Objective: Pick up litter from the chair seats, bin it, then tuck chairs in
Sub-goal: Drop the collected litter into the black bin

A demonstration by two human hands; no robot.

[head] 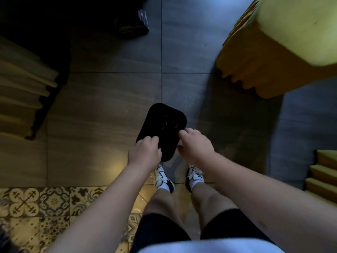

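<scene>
A black bin [162, 125] with a rounded rectangular mouth stands on the floor just ahead of my feet. Small green and orange bits [169, 124] show inside it, in the dark. My left hand [145, 151] rests on the bin's near-left rim with its fingers curled over the edge. My right hand [196, 145] hovers at the bin's near-right rim with its fingers closed. A sliver of white litter [179, 143] peeks out under its thumb.
A yellow slatted chair [269, 52] stands at the upper right and another [322, 176] at the right edge. A pale slatted chair [21, 84] is on the left. A dark bag-like object [135, 22] lies at the top. Grey floor tiles meet patterned tiles [45, 203] by my feet.
</scene>
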